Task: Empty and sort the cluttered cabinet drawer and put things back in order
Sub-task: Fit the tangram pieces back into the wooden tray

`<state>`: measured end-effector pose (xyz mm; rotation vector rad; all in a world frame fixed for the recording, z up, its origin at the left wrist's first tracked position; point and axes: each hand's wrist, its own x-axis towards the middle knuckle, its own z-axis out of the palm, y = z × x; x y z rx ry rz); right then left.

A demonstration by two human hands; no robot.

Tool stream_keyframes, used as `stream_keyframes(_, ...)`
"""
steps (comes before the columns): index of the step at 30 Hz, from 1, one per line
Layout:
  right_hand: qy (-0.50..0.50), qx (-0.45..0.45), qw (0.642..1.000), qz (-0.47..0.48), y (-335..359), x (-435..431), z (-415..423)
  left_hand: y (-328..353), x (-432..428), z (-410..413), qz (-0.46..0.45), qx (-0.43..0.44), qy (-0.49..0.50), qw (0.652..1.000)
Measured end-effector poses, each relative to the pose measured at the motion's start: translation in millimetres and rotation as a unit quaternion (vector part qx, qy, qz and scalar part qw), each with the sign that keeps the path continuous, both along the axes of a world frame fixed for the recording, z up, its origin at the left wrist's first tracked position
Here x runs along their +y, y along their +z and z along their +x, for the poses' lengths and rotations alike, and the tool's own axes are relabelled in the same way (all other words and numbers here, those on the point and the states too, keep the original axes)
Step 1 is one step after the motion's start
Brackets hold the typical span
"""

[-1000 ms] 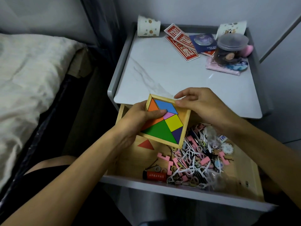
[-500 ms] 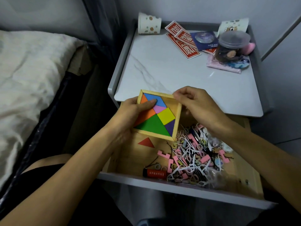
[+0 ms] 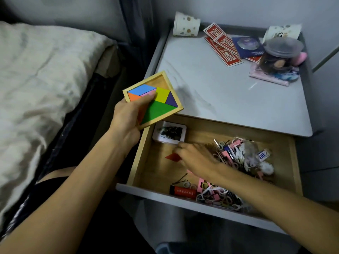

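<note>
Here, from left to right:

Bed: cream quilted bedding fills the left side, well apart from the work.

Left hand: the left hand grips the square wooden tangram tray of coloured tiles by its near-left corner, thumb across the tiles. The tray is tilted, over the drawer's far-left corner.

Tray handling: probably light and stiff. The tiles sit loose, so a steep tilt could spill them. Bare wood at the far corner suggests one tile is missing. Best held by the frame and kept level.

Drawer: open pale wooden drawer with a grey front, below the marble-patterned grey nightstand top. A white-bordered photo card lies at its far left.

Loose tile: flat red triangular tile on the drawer floor, left of centre. Likely thin and smooth, lying flush. Pinch its edges or tip a corner up.

Right hand: the right hand reaches into the drawer, fingertips at the red tile. Motion blur hides whether it has hold.

Clutter: tangled pink and white clips and rings fill the drawer's right half, not yet sorted.
</note>
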<state>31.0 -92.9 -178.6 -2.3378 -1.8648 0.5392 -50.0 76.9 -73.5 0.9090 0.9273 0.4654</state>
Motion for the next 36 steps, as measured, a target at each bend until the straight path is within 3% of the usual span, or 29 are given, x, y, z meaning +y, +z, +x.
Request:
stream_keyframes(4,0.042,-0.103,0.993,-0.026,-1.9,16.0,-8.1,1.1,-1.0,-0.5,0.008,0.008,0.008,1.0)
stream_keyframes(11,0.063,-0.127,0.988,-0.064,0.4,17.4,-7.3,0.7,-1.7,0.3,0.022,0.025,0.0,0.999)
stream_keyframes(15,0.044,-0.054,0.997,-0.02,3.8,5.4,4.3,0.1,-5.9,1.8,0.047,0.036,-0.011,0.998)
stream_keyframes(19,-0.119,0.1,0.987,0.03,30.0,-12.5,29.7,0.0,-11.6,2.1,0.086,0.035,-0.035,0.995)
stream_keyframes(24,-0.294,0.22,0.903,0.223,102.8,-39.0,64.5,-0.8,-22.8,6.9,0.108,0.027,-0.087,0.99)
stream_keyframes(27,-0.312,0.319,0.84,0.308,125.4,-37.0,75.3,-2.9,-33.3,10.4,0.123,0.045,-0.127,0.983)
stream_keyframes(29,-0.303,0.364,0.821,0.32,126.0,-29.0,74.8,-5.5,-40.2,14.3,0.122,0.053,-0.149,0.98)
stream_keyframes(36,-0.321,0.307,0.842,0.307,111.9,-22.2,71.3,-9.7,-52.6,25.9,0.111,0.078,-0.2,0.97)
